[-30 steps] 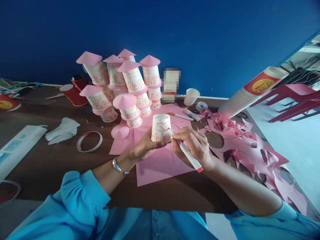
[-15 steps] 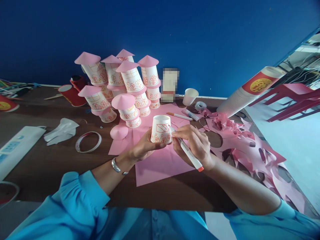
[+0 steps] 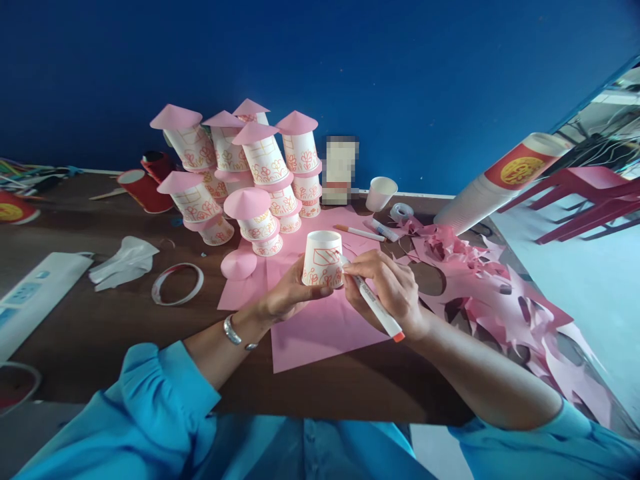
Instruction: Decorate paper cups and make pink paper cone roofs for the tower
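Observation:
A white paper cup (image 3: 323, 259) with red-orange flowers and a slanted window-like shape drawn on it is upside down or upright, I cannot tell which, above pink paper (image 3: 325, 333). My left hand (image 3: 290, 291) grips it low on its left side, thumb across the bottom front. In my right hand (image 3: 387, 287) is a white marker (image 3: 377, 308) with an orange end, its tip at the right part of the drawn shape. Just behind stand several cup towers (image 3: 260, 160) with pink cone tops, and one pink cone (image 3: 239, 265) lies left of the cup.
Pink paper scraps (image 3: 525, 313) spread over the right side, below a long stack of cups (image 3: 493, 183). Behind the hands are another marker (image 3: 363, 233), a single cup (image 3: 381, 194) and a small tape roll (image 3: 401, 212). At left lie a tape ring (image 3: 177, 285) and crumpled plastic (image 3: 125, 263).
The orange end of the marker has shifted slightly left and up with my right hand. My left hand and the cup hold almost the same place.

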Demonstrator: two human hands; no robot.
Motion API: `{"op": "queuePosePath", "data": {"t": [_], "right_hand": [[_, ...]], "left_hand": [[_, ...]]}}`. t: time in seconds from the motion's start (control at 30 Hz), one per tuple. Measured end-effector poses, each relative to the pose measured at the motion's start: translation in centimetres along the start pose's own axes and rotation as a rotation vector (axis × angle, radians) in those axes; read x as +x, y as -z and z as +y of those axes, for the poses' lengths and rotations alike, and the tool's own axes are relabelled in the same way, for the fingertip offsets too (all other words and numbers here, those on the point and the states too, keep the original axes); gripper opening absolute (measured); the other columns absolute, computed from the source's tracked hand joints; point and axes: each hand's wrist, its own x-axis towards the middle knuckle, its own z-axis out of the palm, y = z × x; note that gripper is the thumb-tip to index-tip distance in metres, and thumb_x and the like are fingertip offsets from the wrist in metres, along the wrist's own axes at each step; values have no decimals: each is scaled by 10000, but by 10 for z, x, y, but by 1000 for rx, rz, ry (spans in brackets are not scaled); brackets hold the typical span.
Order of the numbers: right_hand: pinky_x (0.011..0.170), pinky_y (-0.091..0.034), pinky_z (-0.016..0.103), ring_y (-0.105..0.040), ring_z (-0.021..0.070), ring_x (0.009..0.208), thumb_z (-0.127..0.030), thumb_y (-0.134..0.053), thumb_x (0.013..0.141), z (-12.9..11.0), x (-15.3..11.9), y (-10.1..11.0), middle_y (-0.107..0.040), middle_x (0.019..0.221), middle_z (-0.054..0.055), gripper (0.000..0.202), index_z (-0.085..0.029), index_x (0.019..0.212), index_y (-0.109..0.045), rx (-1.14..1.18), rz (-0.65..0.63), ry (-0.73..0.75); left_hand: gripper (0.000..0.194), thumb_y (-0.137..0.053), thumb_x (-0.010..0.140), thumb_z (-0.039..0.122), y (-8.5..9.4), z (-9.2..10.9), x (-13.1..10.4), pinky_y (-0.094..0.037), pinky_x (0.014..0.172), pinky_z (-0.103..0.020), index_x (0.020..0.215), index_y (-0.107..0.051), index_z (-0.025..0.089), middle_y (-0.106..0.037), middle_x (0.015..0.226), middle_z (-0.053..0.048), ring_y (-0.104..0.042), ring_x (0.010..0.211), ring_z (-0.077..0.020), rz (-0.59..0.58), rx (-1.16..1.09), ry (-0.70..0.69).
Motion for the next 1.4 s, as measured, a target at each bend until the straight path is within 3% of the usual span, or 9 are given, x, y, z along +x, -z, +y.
{"op": "queuePosePath", "data": {"t": [0.6, 0.9, 1.4], "right_hand": [[565, -565, 253, -701, 140, 645, -33, -631, 927, 0, 1, 3, -726, 778, 14, 202, -200, 1034, -589, -27, 46, 26], [613, -614, 272, -739, 160, 685, -78, -642, 960, -7, -3, -4, -734, 800, 35, 152, -180, 1058, -585, 1, 19, 100], [616, -608, 272, -743, 159, 710, -43, -662, 931, -5, -5, -7, -724, 822, 15, 220, -199, 1060, -576, -16, 12, 70]], "left_hand": [[375, -850, 850, 283, 1, 1, -2, -527, 949, -360, 1180, -692, 203, -702, 1063, -60, -663, 995, -208, -6, 19, 6], [466, -896, 804, 376, -8, 10, 1, -512, 812, -317, 1152, -639, 201, -658, 1029, -46, -618, 922, -192, 53, 128, 5], [540, -892, 807, 426, -6, 9, -1, -506, 813, -329, 1202, -593, 212, -626, 1030, -37, -585, 932, -200, 59, 234, 11]]}}
